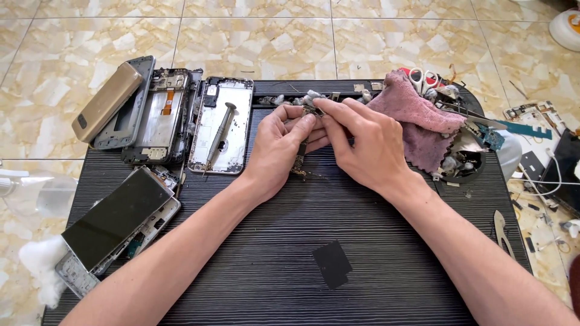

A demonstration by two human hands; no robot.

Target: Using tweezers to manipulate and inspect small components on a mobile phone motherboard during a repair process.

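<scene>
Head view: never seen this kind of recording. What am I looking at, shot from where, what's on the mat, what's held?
There is no machine here: a person works with two bare hands, and the single camera sits on their head, looking down. The left hand and right hand meet over a dark ribbed mat laid on a tiled floor. Together they pinch a small phone part, narrow and dark; its details are too small to tell. On the mat's left lie opened phone frames, one with a screwdriver resting in it, and a phone with a dark screen. To the right are a pink cloth, scissors and loose parts. A small black square lies near the front.
</scene>
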